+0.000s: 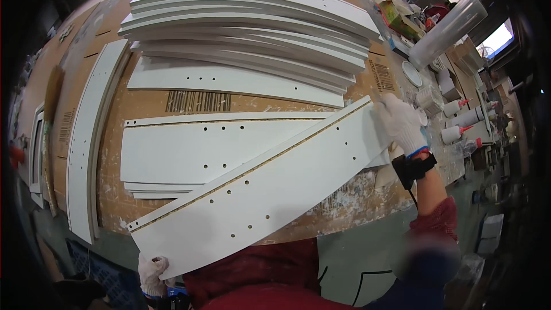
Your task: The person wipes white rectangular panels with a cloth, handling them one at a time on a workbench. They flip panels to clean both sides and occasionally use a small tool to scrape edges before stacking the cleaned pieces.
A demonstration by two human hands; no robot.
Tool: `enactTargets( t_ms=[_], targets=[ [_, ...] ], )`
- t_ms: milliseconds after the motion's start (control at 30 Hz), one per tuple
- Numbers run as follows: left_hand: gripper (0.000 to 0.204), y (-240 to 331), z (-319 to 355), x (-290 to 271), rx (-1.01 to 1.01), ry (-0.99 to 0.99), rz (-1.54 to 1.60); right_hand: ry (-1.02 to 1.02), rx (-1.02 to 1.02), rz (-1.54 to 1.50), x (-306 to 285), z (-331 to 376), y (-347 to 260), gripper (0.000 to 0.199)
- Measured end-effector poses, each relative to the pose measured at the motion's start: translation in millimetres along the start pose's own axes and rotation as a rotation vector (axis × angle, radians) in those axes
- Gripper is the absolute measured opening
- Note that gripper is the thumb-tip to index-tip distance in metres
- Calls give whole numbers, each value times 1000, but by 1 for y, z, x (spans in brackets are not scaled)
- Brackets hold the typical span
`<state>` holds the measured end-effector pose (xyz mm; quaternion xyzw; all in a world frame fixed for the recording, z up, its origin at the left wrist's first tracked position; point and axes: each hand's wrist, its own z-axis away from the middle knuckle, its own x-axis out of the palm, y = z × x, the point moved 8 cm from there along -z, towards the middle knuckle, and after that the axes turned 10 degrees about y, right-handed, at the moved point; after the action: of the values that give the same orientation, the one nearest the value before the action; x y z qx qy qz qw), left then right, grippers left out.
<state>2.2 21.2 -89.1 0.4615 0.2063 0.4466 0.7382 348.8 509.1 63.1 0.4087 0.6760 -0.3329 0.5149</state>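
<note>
A long white drilled panel (287, 178) with a groove along one edge slants across the front of the table, its left end nearer me. My left hand (152, 274), in a white knitted glove, is closed on the panel's near-left corner. At the far right end, my right hand (400, 123), gloved the same way, grips the other end; its fingertips are partly hidden. Beneath the held panel lies a short stack of similar white panels (172, 146), partly covered by it. Round holes and a brown groove show on its top piece.
A tall stack of white boards (247, 28) fills the back of the cardboard-covered table (112, 155). More long boards (94, 120) stand at the left. Glue bottles with red tips (453, 133), a round lid (411, 73) and a clear plastic roll (447, 31) crowd the right side.
</note>
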Motion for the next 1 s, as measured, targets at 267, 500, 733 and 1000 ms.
enactTargets(
  t_ms=[267,500,733,1000],
  targets=[
    [40,9,-5,-8,11,77,-14,-279,-509,-127,17,50,-147,18],
    [45,-9,-15,-28,115,101,-6,-102,106,296,32,-10,78,31],
    [38,-10,-10,-20,-23,26,8,37,198,76,6,37,83,34],
    [48,-42,-17,-16,-243,-70,253,5,322,-325,-5,66,57,30]
  ],
)
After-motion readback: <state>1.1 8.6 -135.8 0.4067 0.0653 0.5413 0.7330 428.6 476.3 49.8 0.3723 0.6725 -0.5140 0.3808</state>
